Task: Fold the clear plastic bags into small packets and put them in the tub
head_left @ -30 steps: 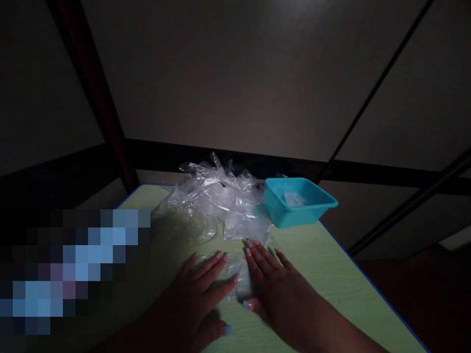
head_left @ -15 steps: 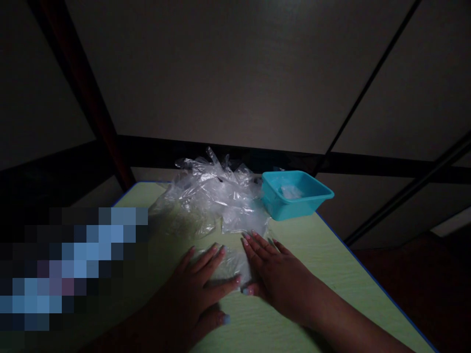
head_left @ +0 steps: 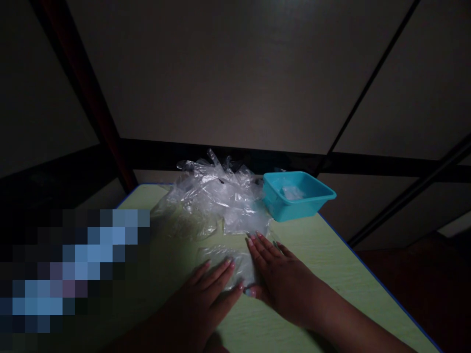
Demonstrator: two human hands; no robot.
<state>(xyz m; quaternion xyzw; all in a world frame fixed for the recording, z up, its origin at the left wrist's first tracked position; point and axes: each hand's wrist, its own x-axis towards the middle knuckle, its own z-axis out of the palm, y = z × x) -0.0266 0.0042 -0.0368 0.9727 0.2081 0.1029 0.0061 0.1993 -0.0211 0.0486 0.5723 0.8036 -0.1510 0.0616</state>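
A flattened clear plastic bag (head_left: 241, 267) lies on the pale green table (head_left: 353, 294) under both hands. My left hand (head_left: 206, 299) is open, its fingertips resting on the bag's near left part. Across the bag's right end lies my right hand (head_left: 279, 274), flat and open, fingers pointing away from me. Just beyond them spreads a crumpled heap of clear plastic bags (head_left: 221, 191). My left thumb is mostly hidden at the bottom.
A turquoise plastic basket (head_left: 300, 208) stands to the right of the heap, with a folded clear plastic piece (head_left: 292, 192) inside. Behind the table rise dark panels (head_left: 221, 73). A pixelated patch covers the lower left. Blue edging (head_left: 382, 282) runs along the table's right side.
My left hand has slid toward me over the bag, uncovering more of its left part. My right hand stays flat on the right end. The view has shifted slightly.
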